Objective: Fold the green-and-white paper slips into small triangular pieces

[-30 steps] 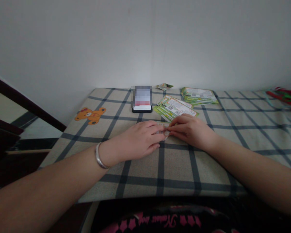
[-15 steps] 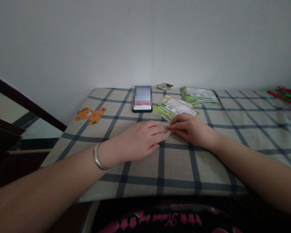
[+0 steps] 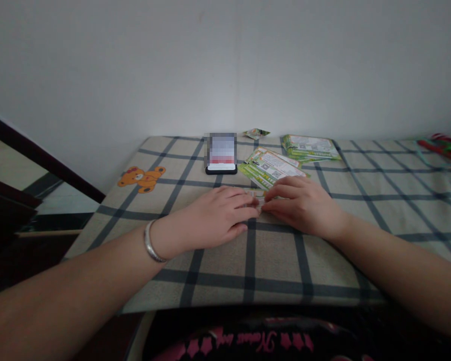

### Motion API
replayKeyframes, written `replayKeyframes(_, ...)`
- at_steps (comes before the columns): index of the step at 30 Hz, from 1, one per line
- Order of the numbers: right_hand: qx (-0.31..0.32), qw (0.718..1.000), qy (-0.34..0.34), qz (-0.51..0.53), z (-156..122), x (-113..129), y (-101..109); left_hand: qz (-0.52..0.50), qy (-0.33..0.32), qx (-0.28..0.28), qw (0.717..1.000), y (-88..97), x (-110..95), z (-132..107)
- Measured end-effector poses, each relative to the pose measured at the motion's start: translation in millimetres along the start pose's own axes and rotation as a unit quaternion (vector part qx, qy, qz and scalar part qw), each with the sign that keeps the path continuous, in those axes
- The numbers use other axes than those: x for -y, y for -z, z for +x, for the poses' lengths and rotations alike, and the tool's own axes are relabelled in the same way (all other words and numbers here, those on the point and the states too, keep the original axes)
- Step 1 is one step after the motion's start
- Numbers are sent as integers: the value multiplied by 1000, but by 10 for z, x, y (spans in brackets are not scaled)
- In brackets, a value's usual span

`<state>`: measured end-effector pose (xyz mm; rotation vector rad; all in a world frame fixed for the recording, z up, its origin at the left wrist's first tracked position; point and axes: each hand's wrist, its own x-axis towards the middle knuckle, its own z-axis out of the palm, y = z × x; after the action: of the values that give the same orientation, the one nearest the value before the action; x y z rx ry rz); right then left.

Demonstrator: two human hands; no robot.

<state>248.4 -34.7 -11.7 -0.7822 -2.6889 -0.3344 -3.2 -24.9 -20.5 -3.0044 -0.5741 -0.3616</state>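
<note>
while both forearms reach in from the bottom corners, a checked tablecloth (image 3: 278, 260) in beige with dark lines spreads across the view. at far left on the cloth is an orange cartoon bear patch (image 3: 142, 178). a silver bracelet (image 3: 150, 241) circles the left wrist. the left hand (image 3: 214, 215) lies palm down near the middle of the cloth, its fingers stretched out close together and their tips closed on the left edge of a small paper slip (image 3: 258, 199). behind it, a phone (image 3: 221, 154) lies flat with a blurred screen. the slip rests on the cloth between the two hands, mostly hidden by fingers. the right hand (image 3: 304, 205), also palm down with bent fingers, grips the slip's right edge, its fingertips touching those of the left. just behind the right hand lies a fan of green and white leaflets (image 3: 270, 168), then a small packet (image 3: 256, 133) by the wall and a neat leaflet stack (image 3: 310, 147). at far right are red and green objects (image 3: 445, 148), too blurred to tell.
</note>
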Motion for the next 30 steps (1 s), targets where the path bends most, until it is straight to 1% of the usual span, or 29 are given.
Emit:
replayKeyframes(4,19,999,33,2,8,61,29,7,4,-1,1000,19,-13,0)
replayKeyframes(9,43,997,42,-45,29,122,31,27,-12,-13,999,16,-19,22)
replayKeyframes(13,43,997,47,-50,60,123,38,50,-29,-24,998,28,-42,46)
replayKeyframes(22,48,998,7,-29,64,84,50,55,-5,11,998,46,-80,49)
replayKeyframes(30,68,997,-29,-13,23,-11,110,57,-17,-2,998,30,-66,48)
